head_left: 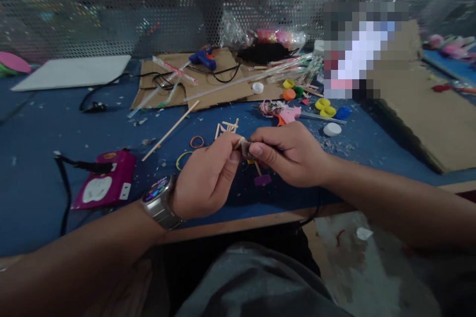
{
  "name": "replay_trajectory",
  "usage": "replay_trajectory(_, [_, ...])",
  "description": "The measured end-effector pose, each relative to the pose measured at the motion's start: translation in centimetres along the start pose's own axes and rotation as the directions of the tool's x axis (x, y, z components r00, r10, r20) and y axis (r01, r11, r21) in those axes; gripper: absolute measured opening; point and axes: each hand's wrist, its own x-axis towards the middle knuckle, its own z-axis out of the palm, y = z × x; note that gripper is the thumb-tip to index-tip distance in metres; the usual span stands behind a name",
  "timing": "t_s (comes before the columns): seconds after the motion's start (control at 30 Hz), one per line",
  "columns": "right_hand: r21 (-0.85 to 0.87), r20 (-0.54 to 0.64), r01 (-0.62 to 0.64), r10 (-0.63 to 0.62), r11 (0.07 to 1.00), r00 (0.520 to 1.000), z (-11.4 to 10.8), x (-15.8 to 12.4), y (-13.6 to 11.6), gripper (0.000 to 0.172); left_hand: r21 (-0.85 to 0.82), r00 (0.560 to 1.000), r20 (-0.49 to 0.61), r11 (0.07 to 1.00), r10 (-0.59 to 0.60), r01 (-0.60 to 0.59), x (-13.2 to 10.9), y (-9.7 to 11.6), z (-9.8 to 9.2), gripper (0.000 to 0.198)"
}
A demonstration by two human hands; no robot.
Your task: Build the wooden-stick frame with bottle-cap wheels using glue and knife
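Close together above the table's front part, my left hand (211, 171) and my right hand (293, 153) both have their fingers closed. Between the fingertips is a small grey-brown piece (245, 149), mostly covered, so its kind is not clear. Just below the fingers a short wooden stick with a purple block (263, 180) at its end shows; whether it joins the held piece I cannot tell. Behind my left hand are several short wooden sticks (231, 126), and beside it an orange ring (197, 141) and a yellow ring (183, 160). A pink glue gun (292, 113) lies beyond my right hand.
A purple power box (107, 181) with a black cable stands at the left. One long stick (171, 130) lies near it. Cardboard (219, 91) at the back carries a blue glue gun (204, 59). Bottle caps (332, 130) and a cardboard sheet (420, 104) are at the right.
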Motion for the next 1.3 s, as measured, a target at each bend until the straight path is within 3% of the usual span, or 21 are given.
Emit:
replay_trajectory(0.23, [0.017, 0.018, -0.007, 0.007, 1.000, 1.000, 0.0, 0.0, 0.3, 0.049, 0.082, 1.000, 0.003, 0.996, 0.021, -0.021, 0.0, -0.3, 0.0, 0.013])
replay_trajectory(0.53, [0.035, -0.062, -0.088, 0.090, 0.995, 0.994, 0.6, 0.0, -0.1, 0.053, 0.052, 0.999, 0.001, 0.998, -0.043, 0.043, 0.2, -0.1, -0.1, 0.015])
replay_trajectory(0.6, [0.096, -0.121, -0.168, 0.179, 0.981, 0.977, 0.4, 0.2, 0.0, 0.055, 0.022, 0.998, 0.042, 0.999, -0.039, 0.038, 0.1, 0.2, 0.2, 0.018])
replay_trajectory(0.7, [0.254, -0.269, -0.277, 0.343, 0.927, 0.900, -0.2, 0.4, 0.5, 0.050, -0.066, 0.993, 0.119, 0.997, -0.023, 0.031, -0.2, 0.7, 0.6, 0.018])
replay_trajectory(0.77, [0.296, -0.335, -0.281, 0.374, 0.913, 0.865, -0.6, 0.4, 0.9, 0.047, -0.109, 0.994, 0.090, 0.991, -0.067, 0.076, -0.3, 0.7, 0.8, 0.021])
replay_trajectory(0.83, [0.301, -0.326, -0.270, 0.365, 0.914, 0.872, -0.6, 0.2, 1.1, 0.046, -0.134, 0.995, 0.034, 0.986, -0.097, 0.101, -0.2, 0.4, 0.7, 0.022])
replay_trajectory(0.93, [0.244, -0.256, -0.269, 0.329, 0.932, 0.909, -0.3, -0.1, 1.6, 0.047, -0.202, 0.989, -0.026, 0.969, -0.147, 0.139, -0.1, -0.5, 0.6, 0.027])
replay_trajectory(1.07, [0.033, -0.171, -0.311, 0.311, 0.950, 0.935, -0.3, -0.1, 3.2, 0.046, -0.327, 0.961, -0.055, 0.914, -0.273, 0.240, 0.2, -1.6, 0.7, 0.032])
replay_trajectory(1.13, [-0.085, -0.142, -0.339, 0.326, 0.937, 0.935, -0.4, 0.0, 4.0, 0.037, -0.373, 0.943, -0.078, 0.887, -0.323, 0.273, 0.5, -1.9, 0.7, 0.033])
replay_trajectory(1.3, [-0.211, -0.103, -0.407, 0.394, 0.889, 0.913, -0.3, 0.3, 4.8, 0.035, -0.260, 0.933, -0.204, 0.935, -0.297, 0.240, 1.2, -2.3, 0.1, 0.035])
